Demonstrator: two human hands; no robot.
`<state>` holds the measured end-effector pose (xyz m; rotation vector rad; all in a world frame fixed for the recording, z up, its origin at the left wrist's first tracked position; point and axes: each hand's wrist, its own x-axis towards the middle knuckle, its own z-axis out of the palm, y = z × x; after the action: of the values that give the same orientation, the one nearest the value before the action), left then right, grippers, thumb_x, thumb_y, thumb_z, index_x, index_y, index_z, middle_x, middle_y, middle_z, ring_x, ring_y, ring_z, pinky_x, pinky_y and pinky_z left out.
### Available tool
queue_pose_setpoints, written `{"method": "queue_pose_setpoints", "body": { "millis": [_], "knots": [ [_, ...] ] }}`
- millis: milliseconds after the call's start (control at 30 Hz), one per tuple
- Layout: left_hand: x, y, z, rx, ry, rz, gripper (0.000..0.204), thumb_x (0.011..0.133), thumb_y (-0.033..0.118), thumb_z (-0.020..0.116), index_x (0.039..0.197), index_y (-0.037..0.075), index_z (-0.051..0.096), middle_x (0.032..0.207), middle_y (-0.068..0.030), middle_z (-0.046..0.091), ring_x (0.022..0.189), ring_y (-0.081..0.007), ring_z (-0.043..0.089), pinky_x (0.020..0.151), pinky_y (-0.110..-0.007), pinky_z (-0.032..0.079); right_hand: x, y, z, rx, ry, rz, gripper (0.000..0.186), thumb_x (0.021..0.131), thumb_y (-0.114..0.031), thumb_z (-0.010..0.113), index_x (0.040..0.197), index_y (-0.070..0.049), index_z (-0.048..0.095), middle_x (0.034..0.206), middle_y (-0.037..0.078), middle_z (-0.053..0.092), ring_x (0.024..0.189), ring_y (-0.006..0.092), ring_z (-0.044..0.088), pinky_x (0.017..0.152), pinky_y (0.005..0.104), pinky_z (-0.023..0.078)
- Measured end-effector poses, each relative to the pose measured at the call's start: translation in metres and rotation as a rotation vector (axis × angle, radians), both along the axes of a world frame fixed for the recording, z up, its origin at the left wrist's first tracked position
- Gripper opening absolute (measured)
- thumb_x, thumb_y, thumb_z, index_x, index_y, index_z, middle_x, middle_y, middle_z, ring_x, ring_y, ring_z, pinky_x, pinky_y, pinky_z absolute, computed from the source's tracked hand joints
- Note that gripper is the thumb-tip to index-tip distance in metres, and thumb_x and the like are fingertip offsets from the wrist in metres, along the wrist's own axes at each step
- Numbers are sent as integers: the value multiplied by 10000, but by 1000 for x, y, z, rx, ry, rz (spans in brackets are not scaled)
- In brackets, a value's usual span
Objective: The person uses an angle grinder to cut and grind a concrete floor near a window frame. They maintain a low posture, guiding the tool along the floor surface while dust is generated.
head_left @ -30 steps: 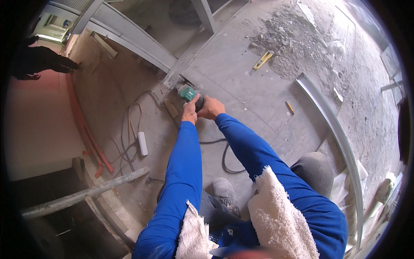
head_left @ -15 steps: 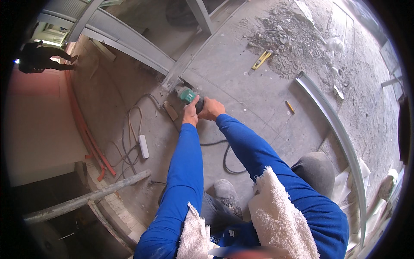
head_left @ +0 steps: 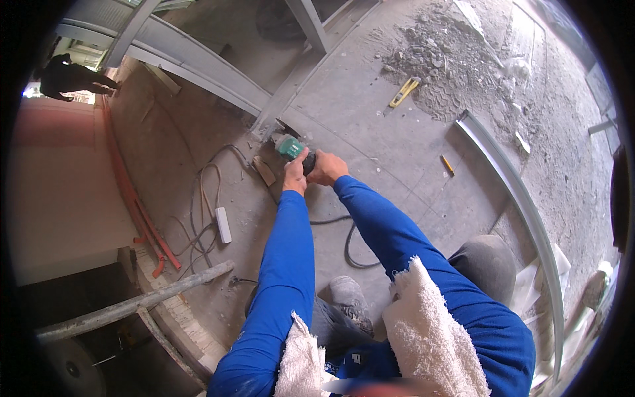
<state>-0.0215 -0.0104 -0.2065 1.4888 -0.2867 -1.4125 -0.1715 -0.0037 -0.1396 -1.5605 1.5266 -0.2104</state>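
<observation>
Both arms reach forward over the concrete floor to a green and black power tool (head_left: pixel 289 147). My left hand (head_left: pixel 296 173) is closed round the near side of its body. On the dark rear end, my right hand (head_left: pixel 327 168) is wrapped tightly. The tool's grey front end points at the foot of a metal stud frame (head_left: pixel 266 122), beside a dark gap in the floor; whether it touches the metal I cannot tell. A small wooden block (head_left: pixel 264 171) lies just left of my left hand. From near the tool, a dark cable (head_left: pixel 348 246) loops over the floor.
A white power strip (head_left: pixel 223 225) and tangled cords lie left. A yellow utility knife (head_left: pixel 404 92) and pencil (head_left: pixel 448 165) lie right, before rubble (head_left: pixel 430 59). A long metal channel (head_left: pixel 512 188) curves down the right side. A pole (head_left: pixel 142 301) crosses lower left; a person (head_left: pixel 69 78) stands far left.
The view has shifted slightly. Both hands keep their hold on the power tool at the same spot. The person at far left has changed posture.
</observation>
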Motion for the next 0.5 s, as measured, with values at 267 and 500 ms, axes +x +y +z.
{"method": "queue_pose_setpoints", "body": {
  "millis": [267, 500],
  "knots": [
    [1, -2, -7, 19, 1, 6, 352, 882, 169, 855, 1134, -14, 693, 1093, -102, 730, 945, -257, 727, 870, -407, 591, -3, -1, -3, -23, 0, 8, 606, 658, -375, 845, 1142, -53, 675, 1091, 227, 757, 1055, 411, 726, 918, 488, 584],
    [1, -1, -7, 5, 15, -7, 364, 874, 176, 860, 1132, -18, 693, 1093, -102, 731, 934, -251, 731, 857, -408, 597, -2, 0, -4, -20, -1, 3, 599, 664, -377, 841, 1140, -54, 674, 1089, 229, 756, 1053, 410, 726, 917, 491, 584]
  ]
}}
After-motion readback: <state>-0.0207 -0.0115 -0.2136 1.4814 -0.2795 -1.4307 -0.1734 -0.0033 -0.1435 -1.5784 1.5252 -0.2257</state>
